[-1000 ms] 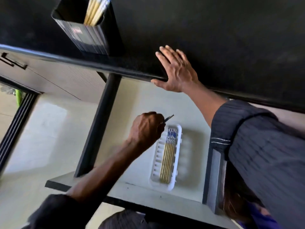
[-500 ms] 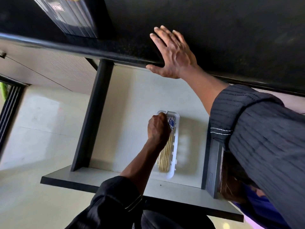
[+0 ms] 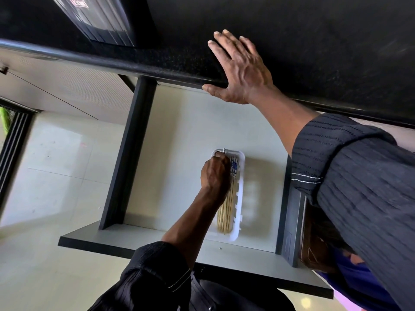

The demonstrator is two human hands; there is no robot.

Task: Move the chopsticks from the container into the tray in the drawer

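A white slotted tray [image 3: 239, 199] lies in the open drawer [image 3: 179, 140]. Several bamboo chopsticks with blue patterned ends [image 3: 226, 213] lie lengthwise in it. My left hand [image 3: 215, 176] is down in the tray's far end, fist closed on a chopstick whose tip [image 3: 224, 150] pokes out over the tray's rim. My right hand [image 3: 241, 70] rests flat with fingers spread on the black countertop's [image 3: 314, 41] front edge, holding nothing. The black container [image 3: 101, 19] stands on the counter at the top left; its opening is cut off by the frame.
The drawer has dark side walls [image 3: 128, 153] and a grey front panel [image 3: 157, 241] nearest me. Pale tiled floor [image 3: 56, 176] lies to the left. A brown and blue object [image 3: 325, 248] sits beside the drawer's right wall.
My left hand has gone down from above the drawer into the tray with the chopstick. The view has tipped, so the container's top has left the frame. My right hand stays on the counter.
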